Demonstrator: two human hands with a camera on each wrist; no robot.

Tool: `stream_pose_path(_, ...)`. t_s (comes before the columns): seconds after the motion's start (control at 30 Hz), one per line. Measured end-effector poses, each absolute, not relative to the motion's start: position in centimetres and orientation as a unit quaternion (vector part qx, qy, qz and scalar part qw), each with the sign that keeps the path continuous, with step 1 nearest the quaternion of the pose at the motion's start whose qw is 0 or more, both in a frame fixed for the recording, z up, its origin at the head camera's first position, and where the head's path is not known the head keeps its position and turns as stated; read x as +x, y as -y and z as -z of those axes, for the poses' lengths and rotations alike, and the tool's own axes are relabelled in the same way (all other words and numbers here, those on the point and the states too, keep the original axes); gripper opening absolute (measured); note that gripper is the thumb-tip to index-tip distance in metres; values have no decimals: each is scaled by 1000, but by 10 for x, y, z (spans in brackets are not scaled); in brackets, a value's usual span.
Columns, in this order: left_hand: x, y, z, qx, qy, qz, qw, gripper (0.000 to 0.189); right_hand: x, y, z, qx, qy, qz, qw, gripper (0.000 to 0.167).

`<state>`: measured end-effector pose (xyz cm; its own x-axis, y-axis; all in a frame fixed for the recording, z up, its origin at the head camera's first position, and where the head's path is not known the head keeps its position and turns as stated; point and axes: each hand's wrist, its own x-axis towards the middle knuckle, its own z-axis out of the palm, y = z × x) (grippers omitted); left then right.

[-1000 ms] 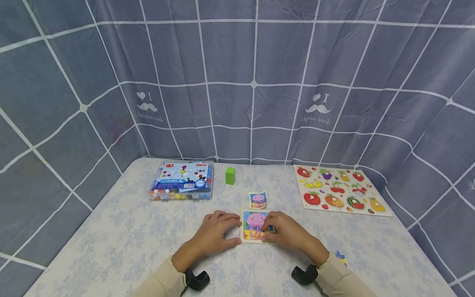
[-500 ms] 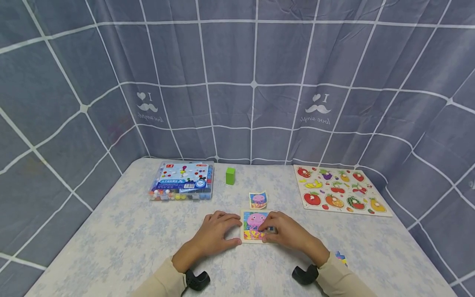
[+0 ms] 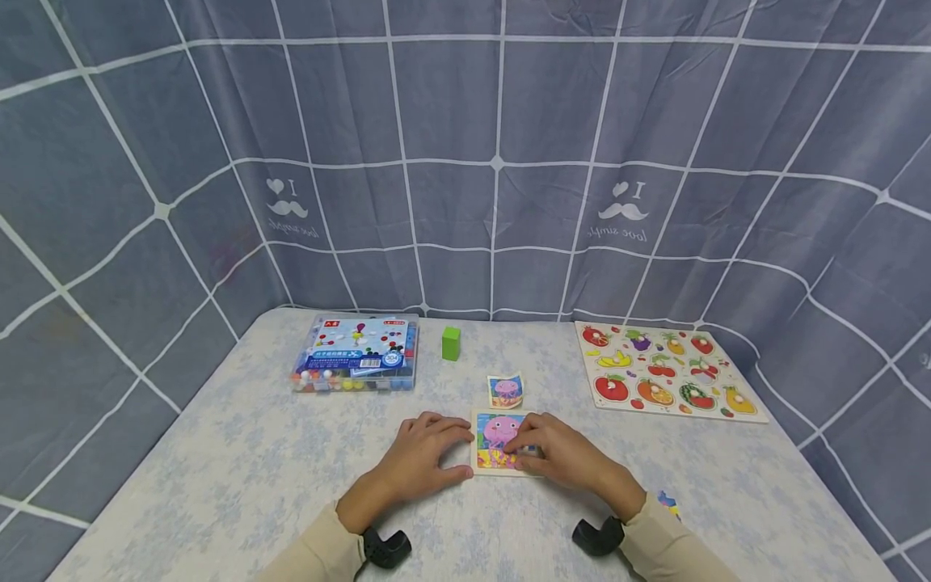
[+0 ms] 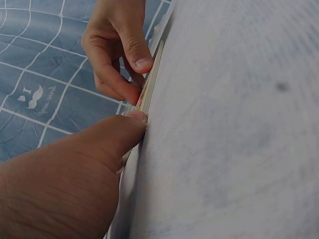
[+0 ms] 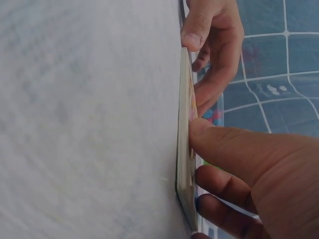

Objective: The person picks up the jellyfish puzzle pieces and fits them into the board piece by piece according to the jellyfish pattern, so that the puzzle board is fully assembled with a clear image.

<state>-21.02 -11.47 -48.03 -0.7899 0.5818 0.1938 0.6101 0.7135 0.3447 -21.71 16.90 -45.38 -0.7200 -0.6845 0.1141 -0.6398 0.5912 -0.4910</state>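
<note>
A small square jigsaw puzzle [image 3: 499, 432] with a pink jellyfish picture in a pale wooden tray [image 3: 474, 461] lies flat on the table before me. My left hand [image 3: 422, 453] rests against the tray's left edge, thumb near the front corner and fingers farther up. My right hand [image 3: 556, 453] lies over the tray's right half, its bent fingers and thumb pinching a puzzle piece that they largely hide. In the right wrist view, the right thumb [image 5: 214, 137] is at the picture side of the tray. One loose puzzle piece [image 3: 667, 504] lies beside the right sleeve.
Behind the tray lies a small jellyfish picture card [image 3: 505, 392]. Farther back are a green block [image 3: 451, 343] and a clear plastic box [image 3: 356, 356] of coloured balls. A fruit puzzle board [image 3: 655, 372] sits at the back right. Grey checked curtain [image 3: 451, 202] surrounds the table.
My right fingertips have shifted slightly left and toward me over the picture, and more of the yellow lower strip shows. The left hand and the tray have stayed in place.
</note>
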Motion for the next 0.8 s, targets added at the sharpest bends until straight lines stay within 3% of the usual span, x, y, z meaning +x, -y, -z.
stream_pose_path(0.8,-211,115,480,-326,923,200,43,46,-217,-167,456,-388,-892,233,19,24)
